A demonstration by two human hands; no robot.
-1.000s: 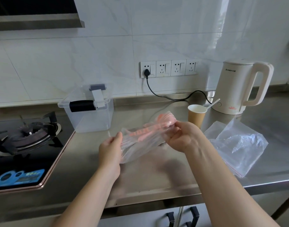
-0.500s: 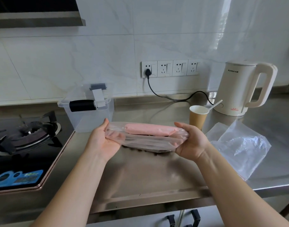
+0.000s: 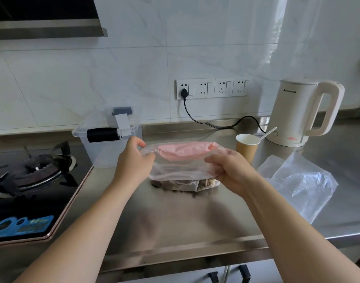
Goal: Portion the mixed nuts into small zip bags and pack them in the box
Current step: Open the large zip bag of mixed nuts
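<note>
A clear zip bag of mixed nuts with a pink top strip stands on the steel counter; dark and pale nuts show at its bottom. My left hand pinches the bag's left top edge. My right hand grips the right top edge, and the mouth is spread between them. A clear plastic box with a lid, a black handle and a grey latch stands behind my left hand. Several empty small zip bags lie in a loose pile to the right.
A paper cup with a white spoon stands behind my right hand, in front of a cream electric kettle. Its black cord runs to the wall sockets. A gas hob fills the left side.
The bag went from lying across my two hands above the counter to standing on it. Both hands shifted to its top edge and pulled the mouth apart.
</note>
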